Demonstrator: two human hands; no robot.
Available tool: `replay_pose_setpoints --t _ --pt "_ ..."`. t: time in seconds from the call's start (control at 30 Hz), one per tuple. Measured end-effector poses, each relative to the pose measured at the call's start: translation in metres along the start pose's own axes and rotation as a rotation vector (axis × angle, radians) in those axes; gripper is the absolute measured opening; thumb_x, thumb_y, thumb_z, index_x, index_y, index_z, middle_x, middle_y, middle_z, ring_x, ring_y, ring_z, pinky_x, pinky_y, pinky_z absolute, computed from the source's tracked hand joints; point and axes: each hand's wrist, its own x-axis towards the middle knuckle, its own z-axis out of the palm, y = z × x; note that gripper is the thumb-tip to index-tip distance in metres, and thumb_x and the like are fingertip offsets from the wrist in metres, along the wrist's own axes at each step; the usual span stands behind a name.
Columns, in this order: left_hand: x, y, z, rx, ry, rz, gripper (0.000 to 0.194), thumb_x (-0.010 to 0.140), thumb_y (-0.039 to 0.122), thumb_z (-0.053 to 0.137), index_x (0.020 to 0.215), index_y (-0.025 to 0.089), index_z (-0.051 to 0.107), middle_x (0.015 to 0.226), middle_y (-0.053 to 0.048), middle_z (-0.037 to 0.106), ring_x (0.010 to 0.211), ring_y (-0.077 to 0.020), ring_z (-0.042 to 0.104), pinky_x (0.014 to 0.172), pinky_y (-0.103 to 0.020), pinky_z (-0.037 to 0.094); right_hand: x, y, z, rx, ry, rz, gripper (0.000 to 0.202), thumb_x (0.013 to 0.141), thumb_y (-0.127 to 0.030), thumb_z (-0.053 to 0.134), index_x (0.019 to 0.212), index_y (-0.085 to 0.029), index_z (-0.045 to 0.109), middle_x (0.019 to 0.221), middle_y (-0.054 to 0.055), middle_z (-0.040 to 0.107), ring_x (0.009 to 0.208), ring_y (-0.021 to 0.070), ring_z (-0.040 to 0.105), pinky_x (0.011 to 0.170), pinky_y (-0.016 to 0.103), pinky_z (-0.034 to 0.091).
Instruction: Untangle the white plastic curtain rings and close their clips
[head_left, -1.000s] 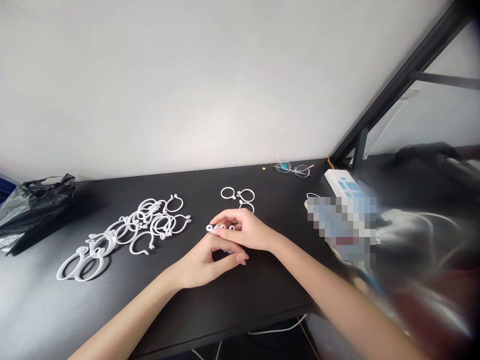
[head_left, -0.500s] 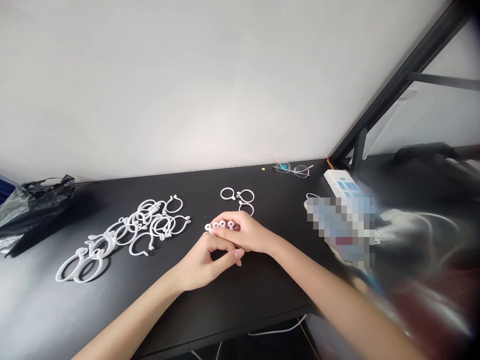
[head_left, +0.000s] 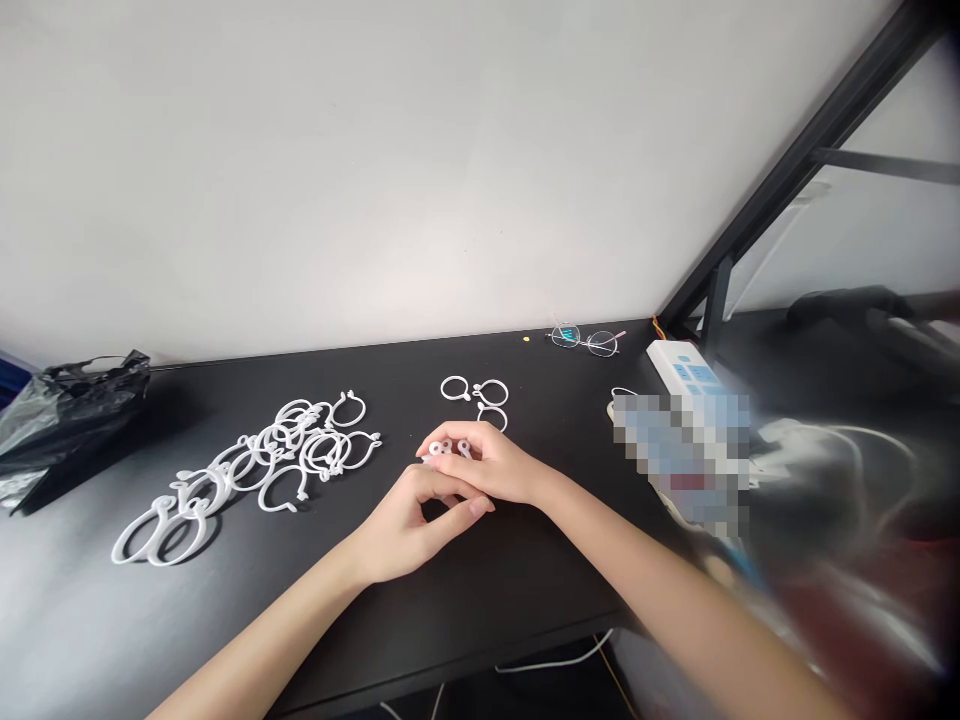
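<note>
My right hand (head_left: 499, 465) curls over several white plastic curtain rings (head_left: 445, 448), pinching them between its thumb and fingers. Only their small eyelets show; the loops are hidden within the hands. Pressed in from below and left is my left hand (head_left: 412, 525), its fingers bent around the same bunch and its tips hidden behind the right hand. Just beyond the hands lie three loose curtain rings (head_left: 493, 392). To the left spreads a heap of white curtain rings (head_left: 289, 440), several overlapping.
Both hands are above a black table (head_left: 525, 580). A black plastic bag (head_left: 90, 395) sits at the far left. Eyeglasses (head_left: 589, 340) lie near the wall (head_left: 375, 180). On the right are a white power strip (head_left: 679, 362), a blurred-out object (head_left: 675, 460) and white cables (head_left: 832, 430).
The held rings' eyelets have shifted to the right and drawn closer together between my fingers. My left thumb has moved slightly right. The rings on the table have not moved.
</note>
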Motion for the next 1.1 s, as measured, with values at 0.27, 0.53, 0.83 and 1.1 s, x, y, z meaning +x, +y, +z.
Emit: replay_pose_setpoints --t 0.27,0.53,0.83,1.1 --pt "0.0002 0.0023 -0.0004 0.031 -0.030 -0.004 0.026 0.092 0.030 0.053 0.092 0.013 0.073 0.084 -0.006 0.070 0.075 -0.0152 0.061 0.065 -0.024 0.050 0.0012 0.0013 -0.0008 0.061 -0.033 0.019 0.023 0.089 -0.042 0.058 0.094 -0.020 0.064 0.075 0.000 0.061 0.067 0.0119 0.057 0.060 0.023 0.045" --pt "0.0013 0.0062 -0.0013 0.025 -0.058 -0.037 0.025 0.091 0.030 0.054 0.101 0.016 0.072 0.095 -0.006 0.071 0.079 -0.0150 0.059 0.065 -0.023 0.051 0.0009 -0.0005 -0.0011 0.082 -0.063 0.043 0.023 0.091 -0.040 0.055 0.097 -0.019 0.064 0.078 0.001 0.064 0.071 0.0135 0.060 0.062 0.024 0.047" --pt "-0.0010 0.0062 -0.0008 -0.003 -0.048 -0.085 0.023 0.089 0.032 0.057 0.100 0.019 0.073 0.105 -0.007 0.070 0.086 -0.0169 0.062 0.070 -0.023 0.054 0.0006 0.0005 -0.0004 0.078 -0.053 0.057 0.022 0.090 -0.039 0.056 0.097 -0.019 0.064 0.080 0.001 0.064 0.075 0.0144 0.062 0.066 0.025 0.049" --pt "-0.0013 0.0055 -0.0005 -0.022 -0.073 -0.089 0.026 0.089 0.035 0.057 0.097 0.017 0.074 0.099 -0.008 0.070 0.081 -0.0159 0.063 0.069 -0.024 0.054 0.0007 0.0037 0.0010 0.041 -0.050 0.051 0.023 0.091 -0.041 0.055 0.094 -0.020 0.063 0.080 0.001 0.063 0.075 0.0141 0.060 0.066 0.025 0.048"
